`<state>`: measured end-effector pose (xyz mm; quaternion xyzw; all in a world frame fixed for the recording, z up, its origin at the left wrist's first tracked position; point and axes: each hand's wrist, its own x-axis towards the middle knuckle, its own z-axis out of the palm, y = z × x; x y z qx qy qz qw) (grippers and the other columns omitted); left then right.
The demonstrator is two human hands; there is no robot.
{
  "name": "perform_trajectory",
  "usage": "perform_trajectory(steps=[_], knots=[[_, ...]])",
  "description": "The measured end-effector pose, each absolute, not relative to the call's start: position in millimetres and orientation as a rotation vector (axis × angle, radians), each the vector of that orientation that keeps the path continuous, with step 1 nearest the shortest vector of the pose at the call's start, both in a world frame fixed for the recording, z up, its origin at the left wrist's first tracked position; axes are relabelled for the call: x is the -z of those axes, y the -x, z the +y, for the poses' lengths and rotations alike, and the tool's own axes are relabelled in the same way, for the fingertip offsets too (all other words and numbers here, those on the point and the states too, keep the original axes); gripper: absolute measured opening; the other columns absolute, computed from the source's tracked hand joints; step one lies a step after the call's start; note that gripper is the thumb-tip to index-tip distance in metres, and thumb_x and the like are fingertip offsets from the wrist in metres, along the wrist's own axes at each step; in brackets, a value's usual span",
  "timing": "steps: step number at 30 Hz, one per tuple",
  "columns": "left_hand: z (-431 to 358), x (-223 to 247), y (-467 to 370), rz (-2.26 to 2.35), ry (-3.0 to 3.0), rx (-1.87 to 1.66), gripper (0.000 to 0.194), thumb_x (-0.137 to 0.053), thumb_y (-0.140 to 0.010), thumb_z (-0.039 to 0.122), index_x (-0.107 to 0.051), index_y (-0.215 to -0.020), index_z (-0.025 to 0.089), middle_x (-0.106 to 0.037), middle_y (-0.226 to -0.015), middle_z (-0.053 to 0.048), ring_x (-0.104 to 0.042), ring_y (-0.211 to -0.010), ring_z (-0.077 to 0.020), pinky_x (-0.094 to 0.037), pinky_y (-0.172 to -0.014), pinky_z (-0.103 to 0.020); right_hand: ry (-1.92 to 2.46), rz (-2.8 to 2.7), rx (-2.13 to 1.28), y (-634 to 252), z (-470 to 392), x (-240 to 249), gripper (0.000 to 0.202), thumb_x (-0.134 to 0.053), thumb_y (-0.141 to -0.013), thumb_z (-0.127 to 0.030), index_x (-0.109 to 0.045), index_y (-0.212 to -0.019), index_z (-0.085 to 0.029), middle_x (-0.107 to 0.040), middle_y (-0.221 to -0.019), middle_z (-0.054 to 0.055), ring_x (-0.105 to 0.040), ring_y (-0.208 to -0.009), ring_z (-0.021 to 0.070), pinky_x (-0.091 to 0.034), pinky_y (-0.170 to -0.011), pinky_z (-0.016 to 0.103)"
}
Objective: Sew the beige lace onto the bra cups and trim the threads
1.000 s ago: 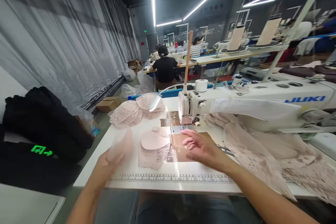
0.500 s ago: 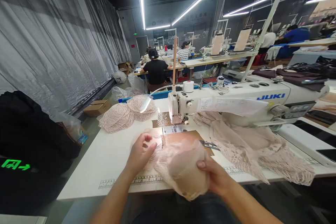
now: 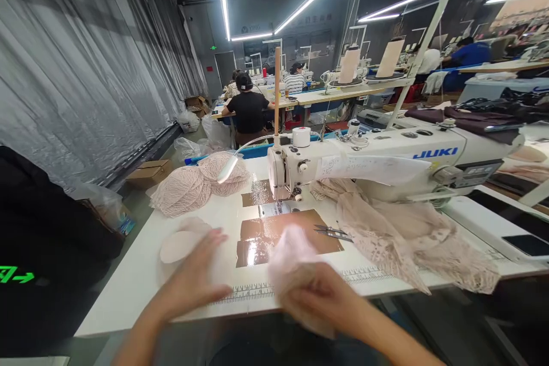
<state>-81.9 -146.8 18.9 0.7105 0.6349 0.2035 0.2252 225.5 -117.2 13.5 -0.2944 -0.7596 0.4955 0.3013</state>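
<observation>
My right hand (image 3: 319,297) is closed round a sheer pale pink fabric bra cup (image 3: 294,249), held bunched over the table's front edge. My left hand (image 3: 193,274) is blurred, its fingers stretched out and the thumb apart. Beside its fingers lies a beige rounded cup piece (image 3: 175,247), partly hidden; whether the hand touches it I cannot tell. Beyond the hands, the white sewing machine (image 3: 377,154) stands with its needle area over a metal plate. Brown shiny sheeting (image 3: 253,231) covers the table before it. Thread snips (image 3: 334,233) rest on the right of the sheeting.
Stacked lacy cups (image 3: 182,189) sit at the back left under a small lamp (image 3: 227,168). Beige lace garment fabric (image 3: 394,229) lies right, below the machine arm. A printed ruler strip (image 3: 360,274) runs along the front edge. Co-workers sit at tables farther off.
My left hand has moved left, off the fabric near the needle, and opened. The right hand has drawn its fabric slightly left and turned it. A beige cup piece now shows on the left.
</observation>
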Motion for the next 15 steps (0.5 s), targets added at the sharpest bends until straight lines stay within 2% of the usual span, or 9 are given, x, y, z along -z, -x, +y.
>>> perform_trajectory(steps=[2,4,5,7,9,12,15], knots=[[-155,-28,53,1.212,-1.853,-0.536,0.09,-0.079,-0.057,0.046,-0.042,-0.136,0.027,-0.039,-0.144,-0.008,-0.039,-0.13,-0.0301,-0.033,-0.107,-0.04,0.519,-2.086,-1.579,-194,-124,-16,0.012,-0.058,-0.079,-0.023,-0.064,-0.085,-0.016,-0.065,-0.077,0.001,-0.058,-0.068,0.0144,-0.045,-0.059,0.023],[-158,-30,37,0.972,-1.632,-0.54,0.082,-0.078,-0.056,0.045,-0.049,-0.13,0.023,-0.057,-0.125,-0.009,-0.056,-0.109,-0.0283,-0.047,-0.089,-0.035,0.454,-2.149,-1.467,-183,-128,-23,0.016,-0.055,-0.075,-0.015,-0.063,-0.088,-0.017,-0.065,-0.085,0.001,-0.057,-0.074,0.014,-0.044,-0.066,0.023],[-157,-28,36,1.018,-1.566,-0.556,0.065,-0.073,-0.063,0.041,-0.055,-0.122,0.02,-0.064,-0.112,-0.008,-0.06,-0.099,-0.025,-0.048,-0.082,-0.032,0.519,-2.148,-1.327,-186,-128,-26,0.014,-0.054,-0.072,-0.013,-0.061,-0.084,-0.018,-0.063,-0.08,0.0,-0.056,-0.071,0.0133,-0.043,-0.065,0.023],[-155,-20,44,1.294,-1.543,-0.676,0.032,-0.064,-0.072,0.03,-0.065,-0.101,0.016,-0.066,-0.09,-0.004,-0.06,-0.082,-0.0188,-0.046,-0.072,-0.026,0.738,-2.088,-1.014,-200,-121,-30,0.005,-0.054,-0.07,-0.015,-0.054,-0.07,-0.019,-0.056,-0.067,0.0,-0.049,-0.061,0.0125,-0.038,-0.055,0.023],[-154,-10,56,1.581,-1.526,-0.831,0.016,-0.06,-0.074,0.024,-0.066,-0.086,0.015,-0.063,-0.075,-0.001,-0.056,-0.07,-0.0148,-0.042,-0.065,-0.023,0.906,-1.904,-0.828,-217,-111,-29,0.007,-0.058,-0.07,-0.022,-0.051,-0.07,-0.022,-0.055,-0.067,0.001,-0.048,-0.06,0.0141,-0.038,-0.054,0.025],[-155,3,51,1.51,-1.365,-1.001,0.018,-0.061,-0.077,0.027,-0.067,-0.088,0.015,-0.061,-0.072,-0.001,-0.053,-0.066,-0.0129,-0.04,-0.063,-0.022,1.153,-1.679,-0.713,-224,-99,-19,0.009,-0.059,-0.073,-0.029,-0.054,-0.074,-0.022,-0.059,-0.075,0.004,-0.052,-0.065,0.0167,-0.041,-0.06,0.028],[-159,6,21,0.931,-1.208,-1.021,0.043,-0.057,-0.083,0.043,-0.061,-0.116,0.017,-0.063,-0.081,-0.005,-0.059,-0.072,-0.0157,-0.045,-0.071,-0.028,1.078,-1.769,-1.171,-211,-97,-5,0.017,-0.057,-0.077,-0.036,-0.058,-0.076,-0.019,-0.059,-0.071,0.001,-0.053,-0.063,0.0154,-0.043,-0.059,0.027]])
